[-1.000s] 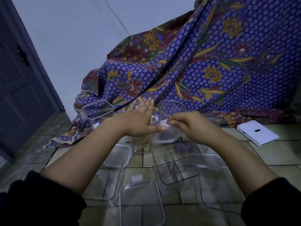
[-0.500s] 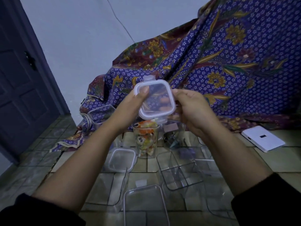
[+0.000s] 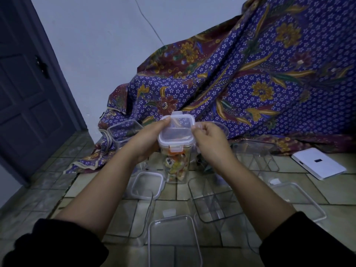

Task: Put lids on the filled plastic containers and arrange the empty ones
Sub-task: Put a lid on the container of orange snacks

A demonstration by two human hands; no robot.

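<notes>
A tall clear container (image 3: 176, 168) filled with colourful wrapped sweets stands upright on the tiled floor. A square clear lid (image 3: 176, 132) with flip latches sits on its top. My left hand (image 3: 149, 138) grips the lid's left edge, thumb on the upper left corner. My right hand (image 3: 209, 140) holds the lid's right edge, fingers curled around it. Another square lid (image 3: 146, 185) lies flat just left of the container's base. An empty square container (image 3: 125, 131) stands behind my left hand.
Several empty clear containers and lids lie on the floor: one box (image 3: 213, 201) near my right forearm, a flat lid (image 3: 174, 239) at the front. A white flat device (image 3: 318, 163) lies at the right. Patterned purple cloth (image 3: 250, 83) drapes behind; a dark door (image 3: 25, 89) stands left.
Both hands picked up the lid, raised it, then brought it down onto the top of the sweet-filled container.
</notes>
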